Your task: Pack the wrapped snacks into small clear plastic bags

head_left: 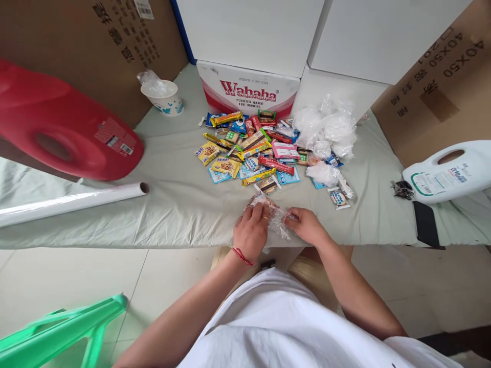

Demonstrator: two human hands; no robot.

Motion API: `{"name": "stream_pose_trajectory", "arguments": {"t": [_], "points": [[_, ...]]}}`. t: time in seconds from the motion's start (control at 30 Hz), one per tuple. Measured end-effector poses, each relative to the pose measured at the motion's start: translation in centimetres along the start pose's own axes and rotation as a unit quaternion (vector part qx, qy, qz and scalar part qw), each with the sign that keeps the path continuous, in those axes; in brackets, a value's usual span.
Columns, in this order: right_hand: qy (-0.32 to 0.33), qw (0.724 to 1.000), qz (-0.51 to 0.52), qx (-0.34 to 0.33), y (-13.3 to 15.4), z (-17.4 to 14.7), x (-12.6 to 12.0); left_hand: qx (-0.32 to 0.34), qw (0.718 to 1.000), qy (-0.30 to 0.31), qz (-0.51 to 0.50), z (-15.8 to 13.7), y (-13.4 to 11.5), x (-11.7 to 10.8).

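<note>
Close to the table's front edge, my left hand [251, 230] grips a small reddish-brown packet [271, 203] partly covered in clear film; the fingers hide most of it. My right hand [305, 225] is closed in a pinch on the crumpled clear plastic wrap [282, 224] trailing from that packet. Just beyond my hands lies a pile of small wrapped snacks [251, 151] in yellow, red, blue and pink packaging. To the right of the pile, a heap of crumpled clear plastic [326, 128] rests against the boxes, with a smaller wad [322, 174] in front of it.
A red jug [72, 128] and a roll of film [76, 202] lie at left, near a paper cup [169, 99] holding plastic. The Wahaha box [249, 92] stands behind the snacks. A white bottle [452, 174] and a black phone [425, 224] are at right. A green stool [65, 332] stands below.
</note>
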State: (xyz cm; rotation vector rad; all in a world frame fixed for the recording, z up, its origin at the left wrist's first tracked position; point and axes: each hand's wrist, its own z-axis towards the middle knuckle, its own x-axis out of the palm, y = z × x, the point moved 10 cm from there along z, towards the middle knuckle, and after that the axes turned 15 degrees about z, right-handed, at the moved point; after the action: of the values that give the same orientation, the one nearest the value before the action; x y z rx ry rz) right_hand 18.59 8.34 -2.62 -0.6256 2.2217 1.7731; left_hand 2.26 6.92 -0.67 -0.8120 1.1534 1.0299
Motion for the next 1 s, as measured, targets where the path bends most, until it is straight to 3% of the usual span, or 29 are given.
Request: {"name": "stream_pose_trajectory", "arguments": {"t": [0.1,0.17,0.3,0.4,0.5,0.6,0.7,0.77,0.83,0.93,1.0], "points": [[-0.050,0.998,-0.002,-0.025,1.2,-1.9,-0.8,0.003,1.000,-0.002,0.013,0.0,-0.1,0.0],[-0.048,0.998,0.046,-0.006,1.8,-2.0,-0.7,0.003,1.000,-0.006,0.012,0.0,-0.2,0.0],[-0.039,0.995,0.097,-0.003,4.4,1.6,1.5,0.043,0.998,-0.033,-0.023,0.1,-1.3,0.2],[-0.052,0.998,0.042,-0.016,6.2,5.1,3.3,0.075,0.992,-0.066,-0.075,0.0,-1.6,-0.3],[-0.054,0.998,-0.018,-0.030,6.9,6.5,4.4,0.074,0.978,-0.075,-0.179,-0.8,0.0,-1.4],[-0.075,0.996,-0.015,-0.056,6.8,5.9,4.2,-0.023,0.962,-0.084,-0.260,-1.2,3.7,-2.2],[-0.081,0.994,0.017,-0.076,6.3,5.0,4.1,-0.195,0.957,-0.075,-0.201,-1.1,7.4,-1.3],[-0.082,0.993,0.031,-0.085,6.1,4.5,4.1,-0.205,0.960,-0.036,-0.188,0.1,6.8,-0.1],[-0.096,0.990,0.053,-0.086,5.7,3.8,3.6,-0.164,0.959,-0.007,-0.229,1.5,4.6,0.9],[-0.110,0.976,0.181,-0.042,3.7,2.2,2.7,-0.129,0.942,-0.035,-0.308,2.1,1.8,0.3],[-0.094,0.945,0.314,0.020,1.6,0.7,2.7,-0.089,0.941,-0.073,-0.317,1.7,-0.2,-1.0]]}}
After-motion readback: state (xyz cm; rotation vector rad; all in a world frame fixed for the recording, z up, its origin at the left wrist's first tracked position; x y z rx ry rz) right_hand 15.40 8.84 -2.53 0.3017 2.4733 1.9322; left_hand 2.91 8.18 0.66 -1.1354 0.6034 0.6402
